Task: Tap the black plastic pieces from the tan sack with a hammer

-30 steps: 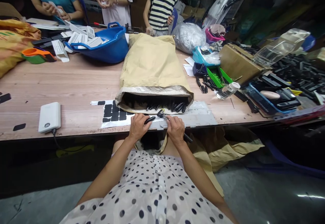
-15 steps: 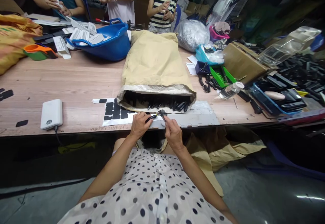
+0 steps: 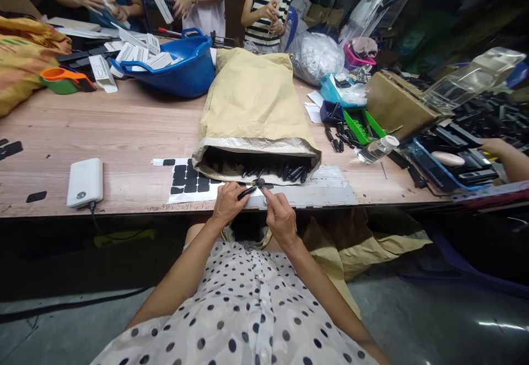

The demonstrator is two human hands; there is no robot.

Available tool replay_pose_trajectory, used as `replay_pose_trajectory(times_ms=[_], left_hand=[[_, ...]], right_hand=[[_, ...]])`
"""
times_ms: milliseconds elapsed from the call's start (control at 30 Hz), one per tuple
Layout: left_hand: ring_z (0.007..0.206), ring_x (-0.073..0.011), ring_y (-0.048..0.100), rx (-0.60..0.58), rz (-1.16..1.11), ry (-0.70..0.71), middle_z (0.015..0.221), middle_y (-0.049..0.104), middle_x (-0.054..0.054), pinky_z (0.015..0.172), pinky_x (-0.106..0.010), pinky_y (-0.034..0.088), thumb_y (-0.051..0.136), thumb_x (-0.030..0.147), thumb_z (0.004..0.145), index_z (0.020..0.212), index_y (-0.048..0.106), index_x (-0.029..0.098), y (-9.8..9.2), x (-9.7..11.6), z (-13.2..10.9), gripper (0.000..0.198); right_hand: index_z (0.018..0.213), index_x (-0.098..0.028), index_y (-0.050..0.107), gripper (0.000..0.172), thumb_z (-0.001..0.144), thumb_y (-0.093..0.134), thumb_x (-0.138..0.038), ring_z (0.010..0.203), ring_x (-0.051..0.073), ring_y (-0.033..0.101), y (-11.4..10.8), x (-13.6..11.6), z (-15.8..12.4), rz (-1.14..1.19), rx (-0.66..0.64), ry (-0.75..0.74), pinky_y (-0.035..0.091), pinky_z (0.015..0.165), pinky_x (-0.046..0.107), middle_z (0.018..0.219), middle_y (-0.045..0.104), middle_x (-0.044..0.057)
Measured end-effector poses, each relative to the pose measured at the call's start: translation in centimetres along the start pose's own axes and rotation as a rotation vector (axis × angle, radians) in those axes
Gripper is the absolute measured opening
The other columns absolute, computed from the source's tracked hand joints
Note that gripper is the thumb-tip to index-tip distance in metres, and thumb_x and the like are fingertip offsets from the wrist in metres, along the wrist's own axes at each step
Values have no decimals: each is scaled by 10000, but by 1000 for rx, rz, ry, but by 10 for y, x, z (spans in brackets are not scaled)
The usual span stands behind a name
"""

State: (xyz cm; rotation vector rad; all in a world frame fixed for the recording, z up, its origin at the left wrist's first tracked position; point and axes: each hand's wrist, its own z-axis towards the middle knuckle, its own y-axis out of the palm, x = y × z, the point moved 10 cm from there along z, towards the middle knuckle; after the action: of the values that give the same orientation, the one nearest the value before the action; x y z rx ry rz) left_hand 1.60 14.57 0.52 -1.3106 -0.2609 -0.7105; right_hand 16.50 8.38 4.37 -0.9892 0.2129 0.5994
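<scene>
My left hand (image 3: 227,204) is closed round a slim black part (image 3: 247,191) at the near edge of the wooden table (image 3: 124,133). My right hand (image 3: 280,217) pinches the part's far end, where a small round tip (image 3: 260,182) shows. Both hands sit just in front of the open mouth of a tan paper sack (image 3: 254,111) lying on its side, with several black parts (image 3: 273,171) inside. A white sheet with black square pads (image 3: 188,182) lies to the left of my left hand.
A white power bank (image 3: 85,182) with a cable lies at the near left. A blue tub (image 3: 173,70) of white boxes stands at the back. Green tray (image 3: 363,125), water bottle (image 3: 374,150) and cardboard box (image 3: 394,106) crowd the right. Three people stand across the table; another person's hand (image 3: 502,153) enters at right.
My hands have drawn together on the black part and lifted it slightly toward the sack. A tool in my right hand a second ago is no longer visible. A hand has appeared at right.
</scene>
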Motion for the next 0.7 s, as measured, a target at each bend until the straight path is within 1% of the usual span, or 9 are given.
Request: replay_pose_trajectory(times_ms=[133, 200, 300, 400, 533, 600, 700], left_hand=[[835, -202, 575, -19, -16, -5, 798, 632, -20, 799, -352, 423, 668, 257, 844, 946, 777, 259, 2, -2, 0, 149], [836, -202, 578, -27, -27, -10, 795, 633, -20, 800, -351, 427, 669, 251, 838, 933, 778, 256, 3, -3, 1, 144], [842, -201, 585, -23, -48, -10, 805, 643, -19, 803, -349, 434, 662, 254, 836, 954, 779, 259, 3, -4, 1, 166], [845, -204, 591, -19, -70, -11, 803, 648, -18, 807, -348, 441, 648, 261, 838, 981, 778, 260, 2, -4, 1, 194], [856, -211, 603, -28, -83, -31, 822, 664, -22, 811, -348, 450, 641, 250, 827, 975, 771, 247, 2, -5, 1, 197], [869, -214, 608, -30, -89, -43, 845, 677, -23, 823, -347, 458, 650, 241, 808, 956, 757, 243, 1, -5, 0, 182], [889, -221, 614, -32, -90, -76, 878, 692, -24, 849, -352, 464, 660, 214, 779, 948, 731, 242, 1, -7, 0, 185]], right_hand=[[1246, -225, 702, 390, 1016, 397, -143, 712, 145, 608, 6, -11, -4, -9, -41, -51, 478, 629, 216, 806, 609, 41], [1230, -228, 706, 377, 1013, 409, -149, 711, 146, 611, 9, -11, -5, -28, -58, -56, 469, 617, 216, 809, 619, 38], [1232, -223, 702, 361, 1007, 426, -158, 747, 153, 627, 3, -1, -1, -71, -20, -20, 468, 637, 224, 855, 643, 46], [1212, -225, 712, 352, 995, 443, -159, 770, 171, 617, -4, 17, 5, -144, 14, 28, 455, 647, 244, 864, 644, 52], [1112, -219, 747, 301, 948, 507, -141, 764, 203, 555, -3, 37, 8, -247, 1, 39, 429, 687, 290, 808, 622, 56], [1056, -225, 757, 275, 928, 531, -136, 750, 207, 521, -1, 42, 7, -285, 10, 41, 406, 684, 303, 797, 615, 54], [1039, -227, 756, 253, 917, 551, -141, 755, 213, 496, 2, 44, 4, -297, 25, 50, 379, 675, 313, 809, 608, 59]])
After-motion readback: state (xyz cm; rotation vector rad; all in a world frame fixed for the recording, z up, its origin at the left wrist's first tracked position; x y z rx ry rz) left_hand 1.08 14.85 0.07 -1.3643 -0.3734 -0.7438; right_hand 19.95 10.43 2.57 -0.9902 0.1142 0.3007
